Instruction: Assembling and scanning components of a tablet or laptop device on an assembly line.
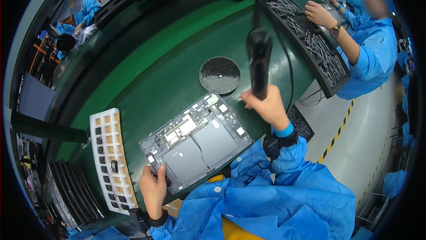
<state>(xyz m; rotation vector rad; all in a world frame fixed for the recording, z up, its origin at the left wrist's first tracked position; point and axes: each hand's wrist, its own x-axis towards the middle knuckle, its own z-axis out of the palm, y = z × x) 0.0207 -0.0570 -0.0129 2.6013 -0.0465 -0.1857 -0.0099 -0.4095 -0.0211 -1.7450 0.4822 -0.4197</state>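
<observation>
An opened tablet (202,149) lies tilted on the green bench, its grey inside showing with a circuit board (188,127) along the far side. At its near left corner my left hand (153,189) is closed on the edge, thumb on top. My right hand (268,107) grips a black electric screwdriver (260,62), upright and to the right of the tablet; its tip is hidden behind the hand. Beyond the tablet sits a round dish (217,90) with small dark screws on its far part.
To the left stands a white foam tray (98,151) with small black parts. Black compartment trays (326,87) of metal pieces line the right edge, where a co-worker in blue (372,58) reaches in. A cable (290,62) hangs beside the screwdriver. Stacked black trays (71,191) are at lower left.
</observation>
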